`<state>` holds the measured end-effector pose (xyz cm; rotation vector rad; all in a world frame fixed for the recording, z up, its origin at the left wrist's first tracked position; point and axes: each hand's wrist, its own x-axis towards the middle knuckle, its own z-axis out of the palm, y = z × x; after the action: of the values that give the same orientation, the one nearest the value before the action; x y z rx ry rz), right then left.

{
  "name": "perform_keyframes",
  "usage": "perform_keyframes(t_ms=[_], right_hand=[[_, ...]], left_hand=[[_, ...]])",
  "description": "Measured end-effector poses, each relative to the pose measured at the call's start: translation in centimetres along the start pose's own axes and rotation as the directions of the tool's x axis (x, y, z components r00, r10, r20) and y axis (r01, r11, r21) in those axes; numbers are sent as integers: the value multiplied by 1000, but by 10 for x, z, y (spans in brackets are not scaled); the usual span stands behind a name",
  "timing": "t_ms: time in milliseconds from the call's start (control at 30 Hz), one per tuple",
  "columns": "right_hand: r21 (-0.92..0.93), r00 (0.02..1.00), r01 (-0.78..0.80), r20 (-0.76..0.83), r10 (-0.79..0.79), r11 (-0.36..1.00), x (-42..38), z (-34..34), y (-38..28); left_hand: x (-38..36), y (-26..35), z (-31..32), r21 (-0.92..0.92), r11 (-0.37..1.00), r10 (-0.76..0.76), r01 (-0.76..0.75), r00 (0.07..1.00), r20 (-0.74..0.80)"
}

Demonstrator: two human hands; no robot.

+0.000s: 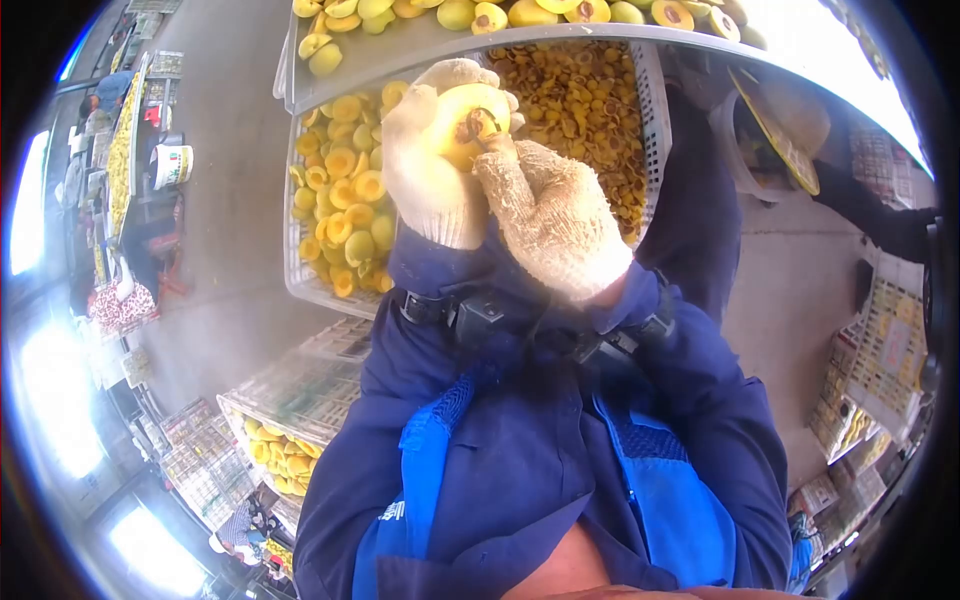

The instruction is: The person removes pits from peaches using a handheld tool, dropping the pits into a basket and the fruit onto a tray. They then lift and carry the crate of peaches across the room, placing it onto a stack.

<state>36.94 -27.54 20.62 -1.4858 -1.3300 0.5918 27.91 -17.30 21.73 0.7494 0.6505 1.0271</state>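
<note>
A halved yellow peach [463, 108] rests in my left hand [430, 165], cut face up, with brown at its pit hollow. The white-gloved fingers are wrapped around it. My right hand [560, 220], in a worn, stained glove, is closed with its fingertips at the pit hollow. A small pitting tool [490, 133] seems to stick out from those fingers into the fruit; most of it is hidden by the glove. Below the hands, peach halves [345, 190] fill the left part of a white crate. Brown-yellow pits and scraps [585, 110] lie in the crate to the right.
Above the crates, a metal tray [400, 48] holds several greenish-yellow peach halves. Another crate of fruit [280, 450] stands at lower left. A white bucket [172, 166] is on the floor farther left. At right are a co-worker's dark sleeve [870, 210] and stacked crates [890, 345].
</note>
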Motion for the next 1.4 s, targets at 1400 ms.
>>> perform_keyframes(t_ms=[1400], right_hand=[[4,652,-479,671,353,878,13,-74,28]], left_hand=[[-15,-8,-14,650,753,11,-105,989,147]])
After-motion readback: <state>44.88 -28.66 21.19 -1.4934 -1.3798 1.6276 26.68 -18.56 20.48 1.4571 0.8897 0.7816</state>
